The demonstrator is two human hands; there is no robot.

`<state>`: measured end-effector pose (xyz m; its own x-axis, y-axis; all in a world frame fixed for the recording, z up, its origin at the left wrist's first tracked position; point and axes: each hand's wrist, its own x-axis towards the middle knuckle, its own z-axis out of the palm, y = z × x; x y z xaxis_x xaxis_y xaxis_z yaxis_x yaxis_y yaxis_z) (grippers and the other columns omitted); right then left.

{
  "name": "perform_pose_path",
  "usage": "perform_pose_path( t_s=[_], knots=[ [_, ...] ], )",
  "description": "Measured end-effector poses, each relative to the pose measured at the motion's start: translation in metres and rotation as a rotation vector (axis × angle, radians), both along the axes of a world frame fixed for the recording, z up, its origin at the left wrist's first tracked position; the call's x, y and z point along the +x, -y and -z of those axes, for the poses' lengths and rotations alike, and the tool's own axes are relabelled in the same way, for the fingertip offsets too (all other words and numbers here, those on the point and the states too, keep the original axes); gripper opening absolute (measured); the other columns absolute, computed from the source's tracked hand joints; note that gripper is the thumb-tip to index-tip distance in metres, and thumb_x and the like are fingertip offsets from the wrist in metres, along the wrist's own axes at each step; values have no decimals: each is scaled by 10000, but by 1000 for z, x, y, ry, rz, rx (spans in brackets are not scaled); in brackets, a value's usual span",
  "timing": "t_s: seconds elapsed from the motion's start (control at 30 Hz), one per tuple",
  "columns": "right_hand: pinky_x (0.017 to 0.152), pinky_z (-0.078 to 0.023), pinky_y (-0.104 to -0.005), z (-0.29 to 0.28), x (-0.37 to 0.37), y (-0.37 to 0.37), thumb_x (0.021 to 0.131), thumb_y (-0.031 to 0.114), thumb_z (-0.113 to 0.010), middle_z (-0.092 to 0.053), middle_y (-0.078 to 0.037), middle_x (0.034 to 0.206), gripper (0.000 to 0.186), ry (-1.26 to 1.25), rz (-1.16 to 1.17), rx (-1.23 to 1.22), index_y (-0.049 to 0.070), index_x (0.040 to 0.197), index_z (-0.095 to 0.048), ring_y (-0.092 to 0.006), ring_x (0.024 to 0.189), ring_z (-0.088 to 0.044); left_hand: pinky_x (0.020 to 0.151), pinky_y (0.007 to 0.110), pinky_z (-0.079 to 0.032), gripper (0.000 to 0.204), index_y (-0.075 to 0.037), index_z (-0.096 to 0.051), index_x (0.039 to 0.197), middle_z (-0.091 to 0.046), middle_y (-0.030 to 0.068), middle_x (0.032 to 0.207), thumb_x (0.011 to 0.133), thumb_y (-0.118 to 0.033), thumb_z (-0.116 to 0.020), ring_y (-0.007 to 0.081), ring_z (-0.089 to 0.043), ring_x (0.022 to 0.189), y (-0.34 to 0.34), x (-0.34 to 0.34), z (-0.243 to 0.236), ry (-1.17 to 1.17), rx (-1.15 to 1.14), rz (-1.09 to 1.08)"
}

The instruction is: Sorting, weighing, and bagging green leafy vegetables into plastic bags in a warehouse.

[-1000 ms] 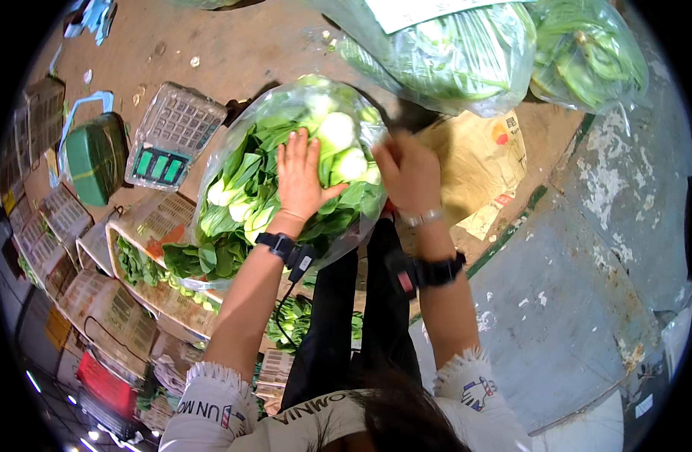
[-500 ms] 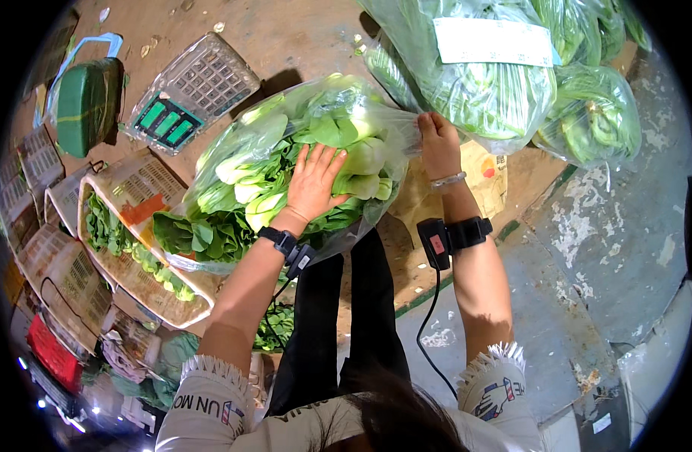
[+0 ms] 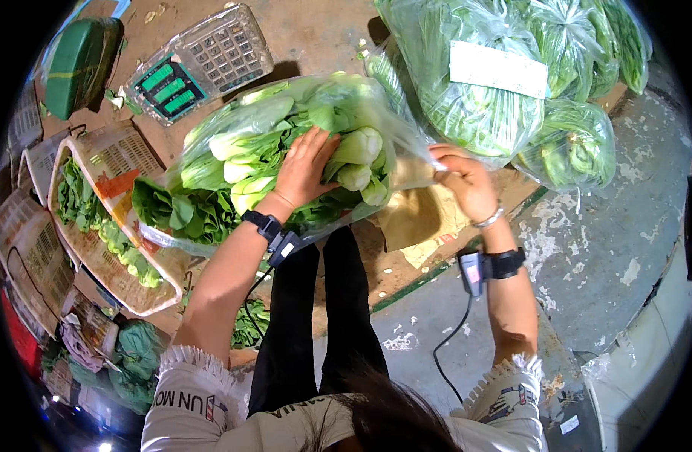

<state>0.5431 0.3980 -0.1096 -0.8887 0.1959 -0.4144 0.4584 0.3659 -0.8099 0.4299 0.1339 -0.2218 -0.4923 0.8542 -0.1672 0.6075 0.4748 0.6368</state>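
Observation:
A clear plastic bag (image 3: 408, 145) full of bok choy (image 3: 355, 154) lies in front of me, its white stems toward the right and dark leaves toward the left. My left hand (image 3: 302, 172) rests flat on the bok choy with its fingers stretched out. Whether a layer of plastic lies under that palm I cannot tell. At the bag's right end, my right hand (image 3: 466, 181) pinches the plastic edge between thumb and fingers and holds it drawn out to the right.
Several bagged greens (image 3: 482, 113) lie at the back right, one bag bearing a white label (image 3: 498, 69). Behind the bok choy stands a scale display with keypad (image 3: 199, 64), beside a green bundle (image 3: 81, 68). Baskets of greens (image 3: 120, 218) line the left. Brown paper (image 3: 410, 218) lies below my right hand.
My right hand has moved right and slightly nearer, stretching the bag's edge with it. My left hand stays on the bok choy. The whole view has shifted a little.

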Motion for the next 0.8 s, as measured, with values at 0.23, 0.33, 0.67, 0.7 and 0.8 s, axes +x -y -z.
perform_pose_path(
  t_s=[0.23,0.33,0.67,0.7,0.8],
  knots=[
    [450,-300,-193,-57,11,52,796,132,-493,-414,15,603,186,259,417,-1205,-18,906,-483,-78,457,-360,1013,450,-255,857,-79,-375,1267,-327,159,1325,549,-320,-775,365,-293,1227,-5,0,-6,46,-95,-182],
    [485,-324,-214,-49,-22,92,804,289,-528,-392,20,606,341,100,438,-1126,-19,941,-477,-77,491,-348,1017,539,-180,785,-122,-397,1260,-260,183,1371,601,-393,-726,380,-228,1263,-26,41,-24,-104,-133,-131],
    [559,-333,-266,-87,-35,131,753,522,-558,-372,22,616,605,99,422,-934,4,1044,-445,-101,542,-366,1006,612,-83,669,-233,-367,1311,-176,193,1414,703,-336,-625,355,-139,1312,-13,32,-54,-2,-178,-213],
    [562,-333,-261,-77,-32,121,774,521,-527,-380,18,614,603,-11,412,-960,-9,1050,-448,-103,535,-370,1010,600,-97,631,-200,-353,1321,-202,177,1409,739,-296,-579,334,-172,1305,-25,37,-55,-146,-226,-128],
    [585,-326,-261,-65,-25,100,820,463,-490,-390,13,632,559,-70,560,-1047,-29,1079,-449,-93,541,-358,1028,544,-135,498,-89,-382,1300,-353,147,1333,817,-198,-436,289,-297,1256,-49,60,-57,-352,-19,-20]
  ],
)
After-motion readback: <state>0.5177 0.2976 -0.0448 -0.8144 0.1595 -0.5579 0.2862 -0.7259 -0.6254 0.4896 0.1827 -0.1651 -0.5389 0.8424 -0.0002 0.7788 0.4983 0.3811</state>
